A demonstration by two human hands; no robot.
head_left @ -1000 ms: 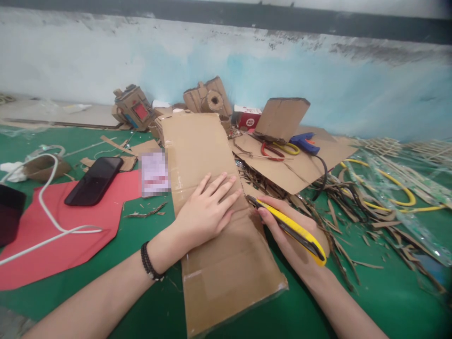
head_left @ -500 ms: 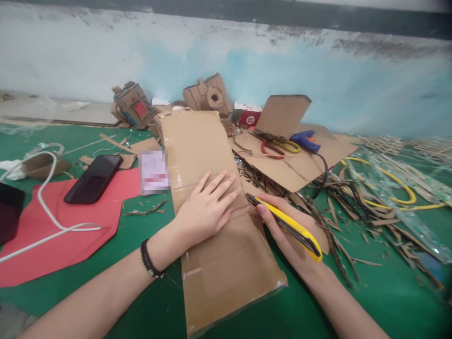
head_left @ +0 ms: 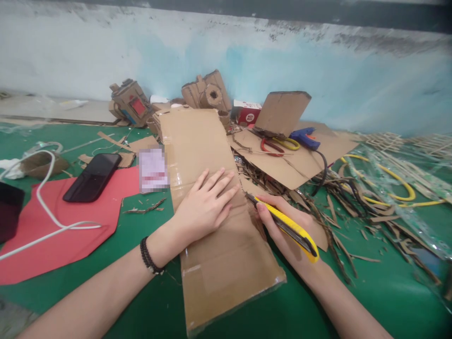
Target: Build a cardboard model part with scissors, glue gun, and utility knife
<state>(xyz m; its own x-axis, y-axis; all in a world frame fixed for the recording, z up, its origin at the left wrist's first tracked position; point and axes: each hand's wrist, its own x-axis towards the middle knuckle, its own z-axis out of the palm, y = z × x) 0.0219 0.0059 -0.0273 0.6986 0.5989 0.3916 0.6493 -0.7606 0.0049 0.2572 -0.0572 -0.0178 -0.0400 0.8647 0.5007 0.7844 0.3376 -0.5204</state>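
Note:
A long brown cardboard piece [head_left: 226, 278] lies lengthwise in front of me, with clear tape along its left side and near end. My left hand [head_left: 205, 205] rests flat on its middle, fingers spread and pointing away from me. In my right hand [head_left: 286, 212] is a yellow box cutter [head_left: 287, 226], gripped with the thumb along its side. The cutter's tip is at the cardboard's right edge, close beside the left fingertips. Whether the blade has gone into the cardboard, I cannot tell.
Left, a black phone [head_left: 92, 178] and white cable [head_left: 49, 207] lie on red paper [head_left: 81, 238]. Behind are cardboard models [head_left: 131, 104], red-handled pliers [head_left: 271, 147] and a blue glue gun [head_left: 306, 138]. Cardboard scraps [head_left: 335, 235] and a yellow cord [head_left: 406, 186] spread to the right.
Both hands hold nearly the same pose. The whole view has shifted very slightly; the cutter's rear end sits a touch further left.

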